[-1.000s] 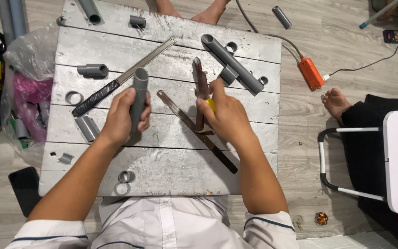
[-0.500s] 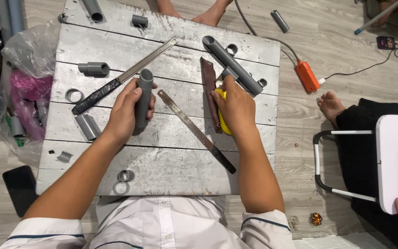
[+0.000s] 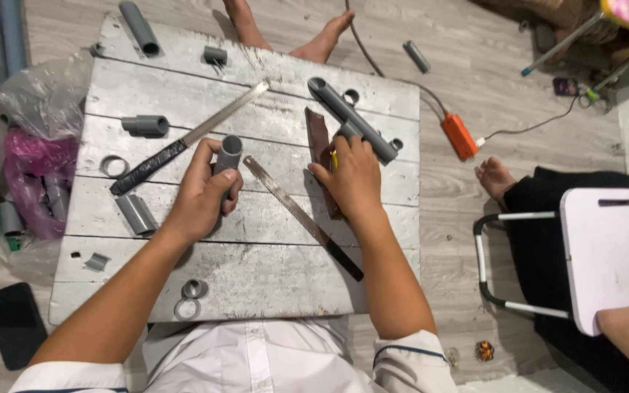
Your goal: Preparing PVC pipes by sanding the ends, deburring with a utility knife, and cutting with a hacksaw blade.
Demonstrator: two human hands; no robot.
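My left hand point(image 3: 199, 195) is wrapped around a short grey pipe point(image 3: 228, 155), holding it tilted over the grey plank board point(image 3: 256, 276). My right hand point(image 3: 352, 178) presses down on a yellow-handled tool with a dark brown blade point(image 3: 317, 135) that lies flat on the board. Only a sliver of the yellow handle shows under the fingers. A bare saw blade point(image 3: 296, 211) lies diagonally between my two hands. A long grey pipe point(image 3: 351, 116) lies just beyond my right hand.
A second saw blade with a black taped grip point(image 3: 183, 138), a grey coupling point(image 3: 145, 125), rings point(image 3: 114, 166) and pipe offcuts point(image 3: 136, 212) lie on the board. A plastic bag point(image 3: 30, 145) and a phone point(image 3: 12, 324) lie left. An orange box point(image 3: 460, 137), another person's foot point(image 3: 493, 178) and a white folding table point(image 3: 613, 255) are right.
My right hand has laid the brown-bladed tool down flat on the board and now rests on it. The left hand has lowered the pipe slightly. The view has shifted.
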